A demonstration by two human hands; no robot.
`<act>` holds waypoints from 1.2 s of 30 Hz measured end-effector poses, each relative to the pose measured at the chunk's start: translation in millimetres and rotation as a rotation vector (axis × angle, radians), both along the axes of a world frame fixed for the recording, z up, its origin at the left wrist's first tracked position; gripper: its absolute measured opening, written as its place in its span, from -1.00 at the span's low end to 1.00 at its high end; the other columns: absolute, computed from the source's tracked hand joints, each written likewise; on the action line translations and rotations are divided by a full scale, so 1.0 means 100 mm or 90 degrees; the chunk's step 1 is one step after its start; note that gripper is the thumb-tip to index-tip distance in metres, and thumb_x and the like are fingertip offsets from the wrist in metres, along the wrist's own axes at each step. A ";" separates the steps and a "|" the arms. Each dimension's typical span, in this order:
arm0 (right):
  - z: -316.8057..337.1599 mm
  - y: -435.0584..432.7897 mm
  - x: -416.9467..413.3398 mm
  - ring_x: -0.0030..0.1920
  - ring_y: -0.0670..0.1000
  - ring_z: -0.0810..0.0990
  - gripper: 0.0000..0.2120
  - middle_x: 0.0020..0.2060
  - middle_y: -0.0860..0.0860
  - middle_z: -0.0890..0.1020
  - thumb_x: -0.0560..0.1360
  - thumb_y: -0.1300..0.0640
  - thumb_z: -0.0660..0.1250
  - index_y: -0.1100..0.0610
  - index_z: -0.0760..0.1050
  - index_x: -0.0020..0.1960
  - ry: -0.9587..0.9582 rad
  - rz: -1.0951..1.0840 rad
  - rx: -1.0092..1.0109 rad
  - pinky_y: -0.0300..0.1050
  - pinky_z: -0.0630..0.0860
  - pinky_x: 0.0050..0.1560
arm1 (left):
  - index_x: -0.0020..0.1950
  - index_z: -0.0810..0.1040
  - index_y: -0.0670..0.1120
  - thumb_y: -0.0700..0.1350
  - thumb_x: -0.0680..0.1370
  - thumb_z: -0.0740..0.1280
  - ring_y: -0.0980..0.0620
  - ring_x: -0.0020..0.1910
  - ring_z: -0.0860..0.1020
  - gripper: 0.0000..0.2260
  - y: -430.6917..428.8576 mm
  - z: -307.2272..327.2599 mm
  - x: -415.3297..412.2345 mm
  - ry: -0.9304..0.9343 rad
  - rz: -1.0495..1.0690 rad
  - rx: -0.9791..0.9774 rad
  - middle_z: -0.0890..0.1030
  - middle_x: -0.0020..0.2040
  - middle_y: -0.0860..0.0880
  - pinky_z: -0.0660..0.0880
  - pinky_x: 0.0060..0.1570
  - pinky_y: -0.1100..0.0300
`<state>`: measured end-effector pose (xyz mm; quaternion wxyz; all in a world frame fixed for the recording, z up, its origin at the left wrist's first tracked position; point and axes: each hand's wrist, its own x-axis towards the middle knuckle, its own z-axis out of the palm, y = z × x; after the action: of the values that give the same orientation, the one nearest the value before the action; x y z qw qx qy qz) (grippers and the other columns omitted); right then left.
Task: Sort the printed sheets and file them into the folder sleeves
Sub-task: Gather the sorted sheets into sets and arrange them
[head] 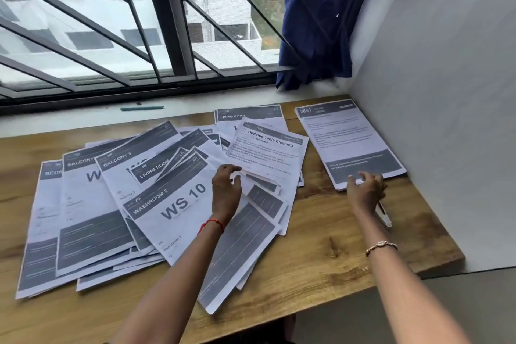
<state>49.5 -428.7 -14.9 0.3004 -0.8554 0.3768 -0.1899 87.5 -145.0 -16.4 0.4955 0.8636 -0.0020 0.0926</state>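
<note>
Many printed sheets (173, 204) lie fanned across the wooden table, headed WASHROOM 2, BALCONY 3, LIVING ROOM and the like. On top at the back lies a Bedside Table Cleaning sheet (268, 148). My left hand (226, 190) hovers over the right part of this spread with loosely curved fingers, and it holds nothing. A separate small stack headed 2641 (349, 142) lies at the right by the wall. My right hand (365, 190) touches that stack's near edge with its fingertips. No folder is in view.
A white elongated object (384, 216) lies on the table (321, 246) under my right wrist. A green pen (142, 108) rests on the window ledge. A blue cloth (318, 22) hangs at the window's right. A grey wall (446, 120) bounds the table's right side.
</note>
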 end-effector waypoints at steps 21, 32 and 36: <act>-0.06 2.15 0.94 0.08 0.12 0.54 -0.54 0.05 0.14 0.57 0.34 -0.02 0.51 0.22 0.53 0.12 0.212 0.663 0.042 0.00 0.47 0.10 | -0.01 0.58 -0.27 -0.38 0.40 0.36 -0.23 0.07 0.47 -0.82 0.99 -0.13 -0.38 0.077 0.392 0.053 0.54 0.02 -0.23 0.30 0.09 0.13; -0.09 2.31 0.95 0.06 0.16 0.54 -0.50 0.01 0.21 0.57 0.29 0.26 0.53 0.25 0.45 0.18 0.226 0.673 0.033 -0.11 0.41 -0.01 | 0.18 0.42 -0.28 -0.26 0.50 0.33 -0.27 0.20 0.40 -0.71 1.07 -0.11 -0.67 0.243 0.573 -0.003 0.41 0.22 -0.26 0.34 0.16 -0.03; -0.01 2.29 0.95 -0.13 0.04 0.47 -0.55 -0.14 0.14 0.49 0.29 0.43 0.46 0.29 0.48 0.16 0.186 0.633 0.147 -0.32 0.35 -0.34 | 0.14 0.42 -0.30 -0.33 0.49 0.29 -0.25 0.15 0.44 -0.77 1.07 -0.06 -0.68 0.218 0.594 -0.051 0.48 0.16 -0.28 0.36 0.07 -0.02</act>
<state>144.0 -200.0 -16.0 0.3905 -0.9098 -0.0177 0.1392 19.7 -37.7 -22.3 0.4272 0.7558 0.4695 0.1609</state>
